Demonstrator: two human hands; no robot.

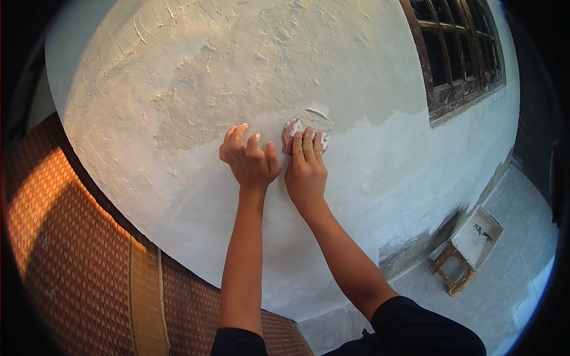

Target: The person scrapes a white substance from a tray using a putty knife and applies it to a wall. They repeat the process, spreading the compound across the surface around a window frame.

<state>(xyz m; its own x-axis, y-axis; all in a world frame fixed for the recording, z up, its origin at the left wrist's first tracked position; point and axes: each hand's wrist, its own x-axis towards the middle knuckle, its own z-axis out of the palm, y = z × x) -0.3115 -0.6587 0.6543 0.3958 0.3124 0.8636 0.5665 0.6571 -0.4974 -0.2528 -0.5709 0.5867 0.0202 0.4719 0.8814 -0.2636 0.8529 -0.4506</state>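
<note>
My right hand [307,172] presses a flat reddish scraper [290,129], smeared with white putty, against the wall [380,172]. Three fingers lie along its face, and the thumb is hidden. A ridge of putty sits along the scraper's upper edge. Just to its left, my left hand [249,160] is held up in front of the wall, its fingers spread and bent with nothing in them. White putty marks its fingertips. Above both hands the wall is rough and greyish; around and below them it is smoother and whiter.
A dark wooden window frame [442,98] with panes is set in the wall at upper right. On the tiled floor [504,279] stands a small wooden stool [466,279] bearing a white-smeared tray [488,221]. Brown woven matting [83,249] borders the wall at left.
</note>
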